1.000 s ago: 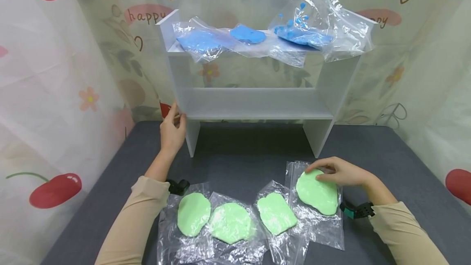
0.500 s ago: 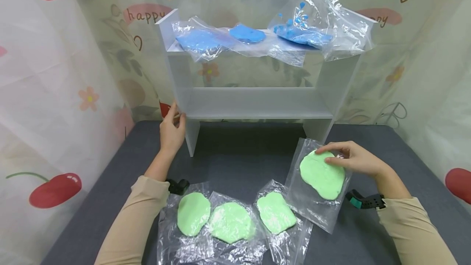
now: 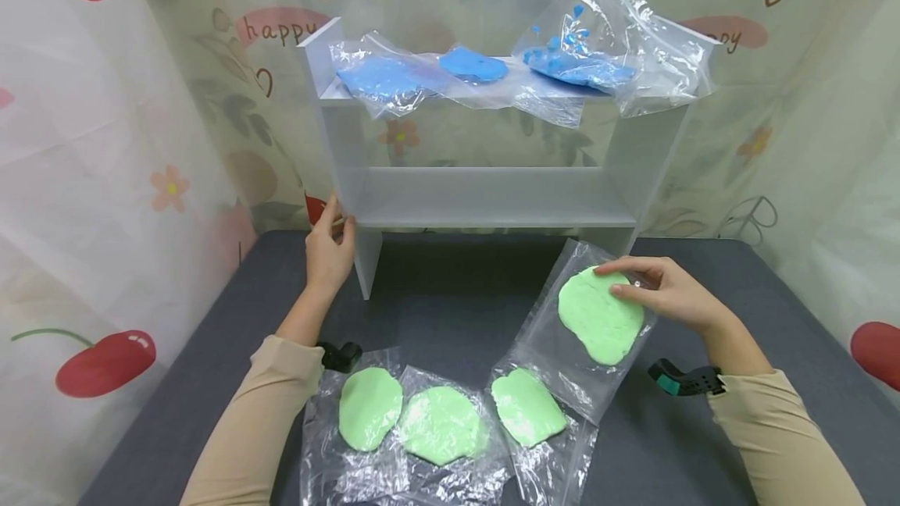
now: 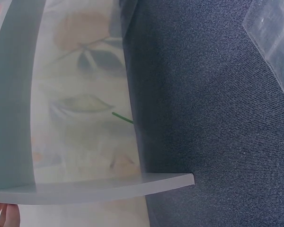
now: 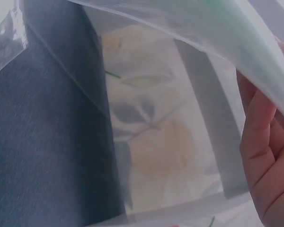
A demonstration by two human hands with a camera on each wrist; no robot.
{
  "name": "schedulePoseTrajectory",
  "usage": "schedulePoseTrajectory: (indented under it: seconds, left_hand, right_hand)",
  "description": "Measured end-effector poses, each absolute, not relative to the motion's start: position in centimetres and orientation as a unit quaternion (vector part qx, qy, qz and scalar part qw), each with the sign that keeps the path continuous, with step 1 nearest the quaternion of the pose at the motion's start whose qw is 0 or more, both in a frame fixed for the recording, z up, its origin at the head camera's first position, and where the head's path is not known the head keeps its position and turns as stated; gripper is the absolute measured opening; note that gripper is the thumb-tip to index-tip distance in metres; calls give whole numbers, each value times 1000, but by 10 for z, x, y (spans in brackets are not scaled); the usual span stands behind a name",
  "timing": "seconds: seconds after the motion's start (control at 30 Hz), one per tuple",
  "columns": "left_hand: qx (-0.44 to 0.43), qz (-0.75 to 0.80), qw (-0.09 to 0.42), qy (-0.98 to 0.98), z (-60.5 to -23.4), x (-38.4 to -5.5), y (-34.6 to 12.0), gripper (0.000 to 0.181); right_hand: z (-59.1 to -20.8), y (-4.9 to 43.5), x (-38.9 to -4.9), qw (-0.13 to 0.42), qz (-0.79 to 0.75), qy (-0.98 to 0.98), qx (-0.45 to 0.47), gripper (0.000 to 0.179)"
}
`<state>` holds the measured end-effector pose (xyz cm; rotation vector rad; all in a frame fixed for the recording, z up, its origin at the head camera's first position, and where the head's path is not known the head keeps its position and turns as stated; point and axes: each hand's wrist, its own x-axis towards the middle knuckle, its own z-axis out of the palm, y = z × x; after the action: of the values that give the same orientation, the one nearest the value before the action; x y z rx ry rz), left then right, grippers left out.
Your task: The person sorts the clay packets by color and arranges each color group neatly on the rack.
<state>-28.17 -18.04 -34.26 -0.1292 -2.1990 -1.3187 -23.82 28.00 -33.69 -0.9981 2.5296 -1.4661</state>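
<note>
1. Bagged green slab [image 3: 598, 322]: raised above the surface [image 3: 450, 318], before the white shelf [image 3: 485, 205].
2. Right hand [image 3: 668, 287]: fingers pinch the slab's far side.
3. Left hand [image 3: 329, 256]: fingers slightly parted, touching the shelf's left side.

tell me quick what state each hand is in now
Left hand: open, touching the outer side of the white shelf.
Right hand: holding a clear bag with a green slab inside.
</note>
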Motion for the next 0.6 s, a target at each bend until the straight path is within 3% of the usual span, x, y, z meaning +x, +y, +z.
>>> schedulePoseTrajectory:
  seconds: [0.6]
  left_hand:
    - [-51,-495,280,-821,-340,-283,-183,54]
  right_hand:
    - [-327,250,-245,-4,-550,749,-368,34]
